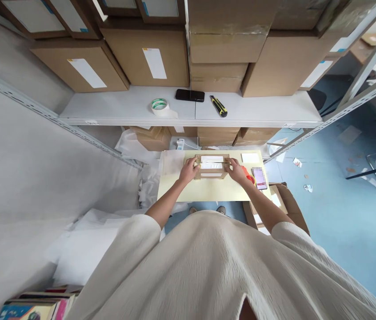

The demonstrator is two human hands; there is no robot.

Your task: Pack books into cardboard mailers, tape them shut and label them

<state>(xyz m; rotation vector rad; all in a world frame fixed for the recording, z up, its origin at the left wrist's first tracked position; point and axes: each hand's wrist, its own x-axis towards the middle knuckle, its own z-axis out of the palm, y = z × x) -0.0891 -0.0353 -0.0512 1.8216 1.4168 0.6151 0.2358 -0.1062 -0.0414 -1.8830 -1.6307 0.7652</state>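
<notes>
A small cardboard box [211,170] with white strips on its top lies on the pale yellow table. My left hand [188,170] grips its left end with curled fingers, near the seam across the top. At the opposite end, my right hand [236,170] has its thumb and fingers closed on the box's edge. A thin dark line runs across the top between both hands; whether it is a gap or tape edge I cannot tell. Just right of my right hand is a red tape dispenser [248,175], partly covered by the forearm. Beside it lies a phone [259,178] with a lit screen.
A white card [250,158] lies on the table [204,194]. On the shelf [188,114] above are a tape roll [160,106], a black phone [190,95] and a yellow-black utility knife [219,106], before large cartons [148,55]. An open carton [294,209] stands lower right.
</notes>
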